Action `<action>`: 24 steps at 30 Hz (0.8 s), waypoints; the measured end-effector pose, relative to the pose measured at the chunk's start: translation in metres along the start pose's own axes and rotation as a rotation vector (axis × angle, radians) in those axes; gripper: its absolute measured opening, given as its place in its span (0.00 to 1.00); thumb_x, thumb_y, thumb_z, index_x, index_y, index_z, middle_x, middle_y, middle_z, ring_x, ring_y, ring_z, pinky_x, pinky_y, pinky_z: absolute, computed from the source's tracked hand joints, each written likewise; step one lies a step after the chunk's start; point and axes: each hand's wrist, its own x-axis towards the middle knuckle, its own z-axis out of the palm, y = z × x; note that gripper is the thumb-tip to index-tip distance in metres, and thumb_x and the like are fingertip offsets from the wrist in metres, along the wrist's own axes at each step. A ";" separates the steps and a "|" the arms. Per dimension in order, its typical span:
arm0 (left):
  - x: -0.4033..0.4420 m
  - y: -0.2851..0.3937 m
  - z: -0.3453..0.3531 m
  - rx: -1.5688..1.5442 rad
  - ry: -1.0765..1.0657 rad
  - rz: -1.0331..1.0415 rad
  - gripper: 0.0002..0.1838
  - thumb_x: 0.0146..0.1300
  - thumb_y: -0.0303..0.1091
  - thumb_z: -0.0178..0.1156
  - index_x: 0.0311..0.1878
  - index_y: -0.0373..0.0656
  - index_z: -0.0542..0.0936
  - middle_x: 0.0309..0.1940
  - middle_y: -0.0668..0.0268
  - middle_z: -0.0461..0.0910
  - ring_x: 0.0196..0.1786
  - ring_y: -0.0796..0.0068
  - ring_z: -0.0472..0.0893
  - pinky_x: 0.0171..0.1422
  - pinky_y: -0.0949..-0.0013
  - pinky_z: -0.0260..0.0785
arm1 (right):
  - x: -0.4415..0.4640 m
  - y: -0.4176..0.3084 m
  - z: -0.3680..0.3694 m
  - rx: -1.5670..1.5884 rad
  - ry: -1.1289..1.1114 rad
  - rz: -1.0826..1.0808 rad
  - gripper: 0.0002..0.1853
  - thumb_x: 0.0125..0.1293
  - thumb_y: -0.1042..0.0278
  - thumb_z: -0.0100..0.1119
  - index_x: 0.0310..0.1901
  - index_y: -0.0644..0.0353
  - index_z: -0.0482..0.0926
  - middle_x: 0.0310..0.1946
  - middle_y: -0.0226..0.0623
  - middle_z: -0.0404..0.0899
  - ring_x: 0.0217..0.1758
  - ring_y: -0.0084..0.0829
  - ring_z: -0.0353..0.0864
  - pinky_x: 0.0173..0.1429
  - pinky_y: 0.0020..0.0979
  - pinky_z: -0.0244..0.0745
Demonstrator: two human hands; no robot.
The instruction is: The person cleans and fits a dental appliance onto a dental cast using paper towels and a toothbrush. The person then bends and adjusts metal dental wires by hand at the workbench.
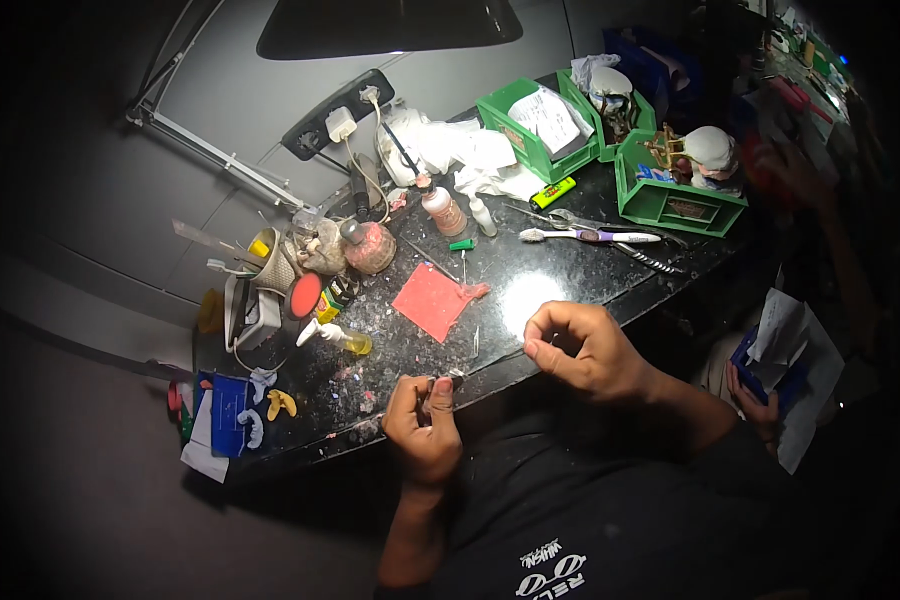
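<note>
My left hand (423, 428) is closed near the front edge of the black worktop (510, 362). A small shiny piece pokes out between its thumb and forefinger, too small to name. To the right, my right hand (592, 352) is raised over the edge, thumb and forefinger pressed together. Whatever its fingertips hold, if anything, cannot be made out. Between the hands and the bottles lies a square red sheet, like wax (433, 303), with a crumpled corner. A thin metal piece (475, 341) rests just beyond my left hand.
Behind stand a pink bottle (443, 211), a small white bottle (483, 217) and green bins (682, 205). A toothbrush (590, 236) lies at right; a pump bottle (345, 338) and blue box (228, 415) are left. A lamp (390, 28) hangs above. Another person's hand (755, 405) holds papers at right.
</note>
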 end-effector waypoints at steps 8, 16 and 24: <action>0.026 -0.002 -0.007 0.573 0.177 0.128 0.16 0.62 0.35 0.74 0.38 0.32 0.78 0.24 0.64 0.69 0.25 0.70 0.63 0.30 0.63 0.59 | 0.003 -0.001 -0.002 0.572 0.002 0.293 0.06 0.76 0.70 0.60 0.40 0.63 0.80 0.29 0.26 0.77 0.24 0.11 0.69 0.25 0.19 0.63; 0.027 0.010 -0.003 0.565 0.181 0.206 0.06 0.66 0.27 0.67 0.40 0.34 0.81 0.28 0.60 0.75 0.25 0.66 0.68 0.31 0.60 0.61 | 0.004 0.001 0.007 0.719 -0.008 0.356 0.08 0.76 0.68 0.59 0.40 0.63 0.81 0.30 0.29 0.80 0.22 0.13 0.70 0.23 0.19 0.64; 0.036 0.009 -0.001 0.506 0.133 0.138 0.05 0.68 0.26 0.63 0.41 0.34 0.82 0.31 0.57 0.78 0.26 0.64 0.72 0.34 0.60 0.66 | 0.005 0.005 0.007 0.670 0.037 0.323 0.08 0.76 0.68 0.59 0.39 0.63 0.81 0.30 0.28 0.80 0.21 0.13 0.68 0.23 0.19 0.63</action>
